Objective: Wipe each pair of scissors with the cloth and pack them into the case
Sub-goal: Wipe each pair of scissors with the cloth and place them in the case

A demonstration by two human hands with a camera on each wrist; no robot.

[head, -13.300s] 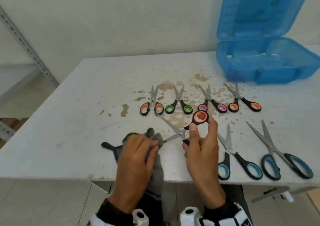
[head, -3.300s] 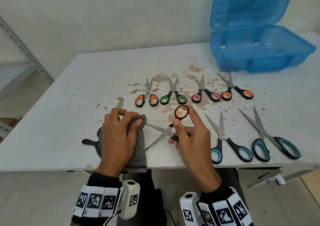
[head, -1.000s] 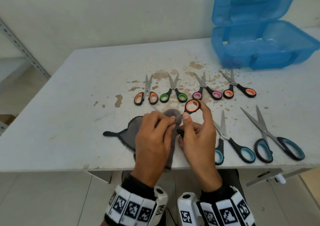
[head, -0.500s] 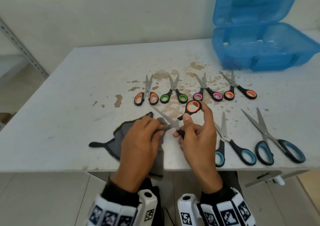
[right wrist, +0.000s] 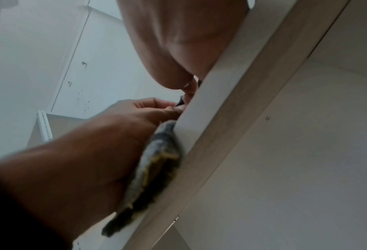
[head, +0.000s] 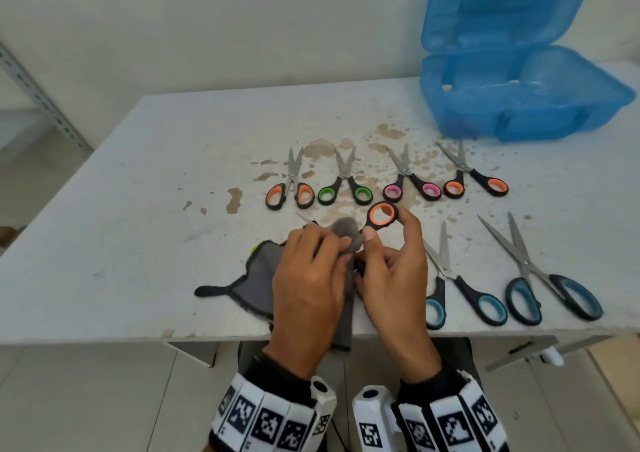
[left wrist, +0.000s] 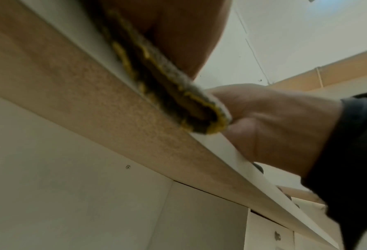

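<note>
open table left | scissors rows – case block right

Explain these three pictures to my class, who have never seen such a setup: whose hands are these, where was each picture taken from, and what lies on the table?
There is no machine here: a person works with two bare hands, wearing cameras. The large picture comes from a head camera looking down; the other two come from wrist cameras, looking up past the table edge. The left hand holds a grey cloth against a blade, mostly hidden beneath. The right hand holds the orange-handled scissors being wiped. On the white stained table lie six more pairs: a far row with orange, green, pink and orange handles, and two larger teal-handled pairs nearer. An open blue case stands at the far right, apparently holding no scissors.
</note>
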